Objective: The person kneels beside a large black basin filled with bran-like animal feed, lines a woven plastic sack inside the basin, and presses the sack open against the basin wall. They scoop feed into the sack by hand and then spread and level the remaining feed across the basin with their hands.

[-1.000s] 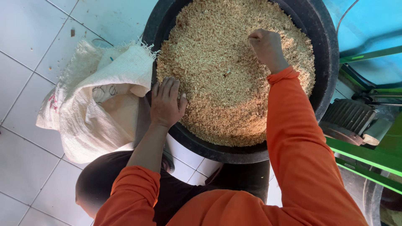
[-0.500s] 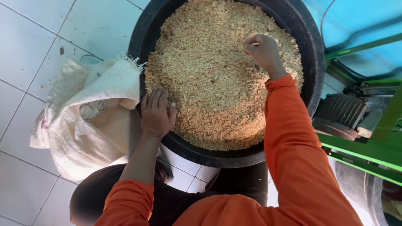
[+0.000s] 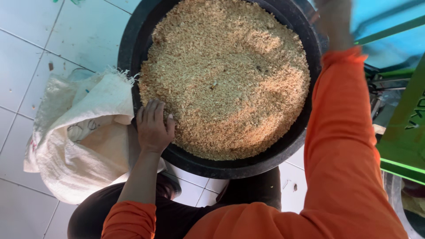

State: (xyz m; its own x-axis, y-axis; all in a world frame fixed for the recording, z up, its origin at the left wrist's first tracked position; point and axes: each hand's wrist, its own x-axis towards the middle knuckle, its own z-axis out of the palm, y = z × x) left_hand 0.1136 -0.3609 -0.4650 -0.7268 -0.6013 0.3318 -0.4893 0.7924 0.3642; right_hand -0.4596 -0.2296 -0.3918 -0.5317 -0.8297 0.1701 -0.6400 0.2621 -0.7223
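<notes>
Pale floor tiles (image 3: 26,40) surround a black tub (image 3: 283,152) heaped with tan husks (image 3: 226,79). Left hand (image 3: 152,128) grasps its near rim beside a white sack (image 3: 79,146); right hand (image 3: 334,20) is blurred, fingers' state unclear.

Right hand (image 3: 333,20) — a blur at the top edge, fingers unreadable; black tub (image 3: 133,48) rim cropped above.

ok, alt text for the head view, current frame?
Looking down, a round black plastic tub full of tan grain husks sits on a pale tiled floor. The left hand grips its near rim beside a white woven sack; the right hand, orange-sleeved and blurred, is raised at the far rim.
</notes>
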